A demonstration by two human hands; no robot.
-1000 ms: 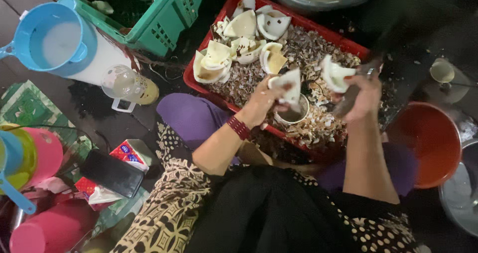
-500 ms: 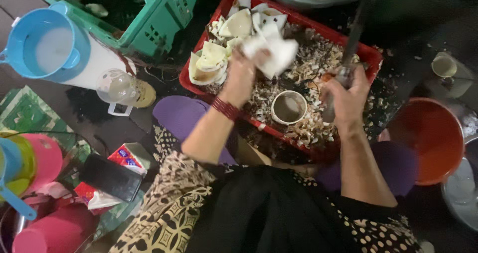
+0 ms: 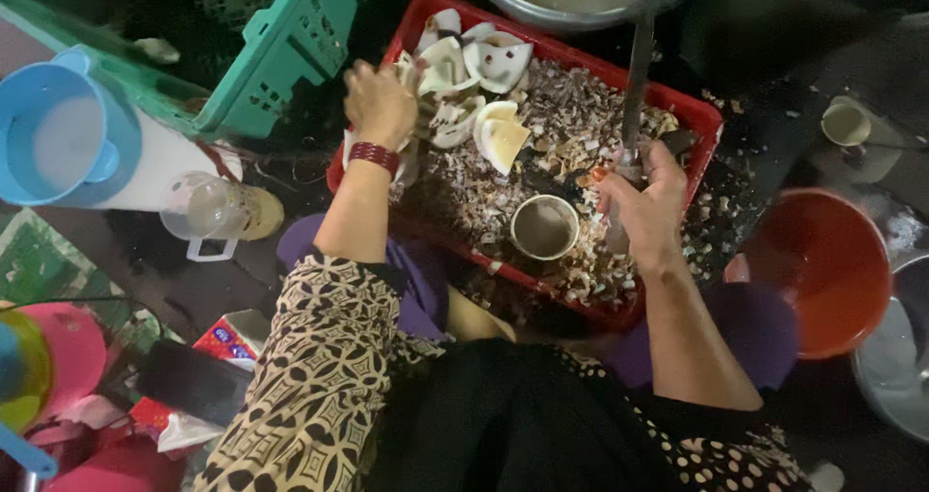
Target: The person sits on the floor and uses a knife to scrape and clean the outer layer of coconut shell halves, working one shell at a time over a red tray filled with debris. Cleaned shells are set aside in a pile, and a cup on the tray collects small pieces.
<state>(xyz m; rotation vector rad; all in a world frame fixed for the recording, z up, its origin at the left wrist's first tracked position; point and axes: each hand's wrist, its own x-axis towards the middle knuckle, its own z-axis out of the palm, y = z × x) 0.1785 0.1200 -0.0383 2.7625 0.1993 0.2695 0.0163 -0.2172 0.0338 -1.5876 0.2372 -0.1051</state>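
The left hand [image 3: 379,100], which 1 second ago held a white coconut piece up over the middle of the red tray [image 3: 699,117], has swung out to the tray's far-left corner and now rests among the white coconut pieces [image 3: 474,90] heaped there; its fingers are curled, but whether they close on a piece I cannot tell. The right hand [image 3: 646,197] has stayed over the tray's right side, its grip clamped on the handle of a long dark blade [image 3: 635,76] that now stands nearly upright, where before it lay low and slanted. I judge that 1 piece has been trimmed and set aside, and another is being fetched. A small round metal cup [image 3: 544,227] sits amid the brown shavings in the tray. At lower left, beside a dark flat phone [image 3: 194,381], lies a small red and blue carton [image 3: 224,337]. Farther left stand a blue jug [image 3: 68,144] and a clear cup [image 3: 208,209], with a green crate [image 3: 290,52] behind and an orange bowl [image 3: 823,269] at right.
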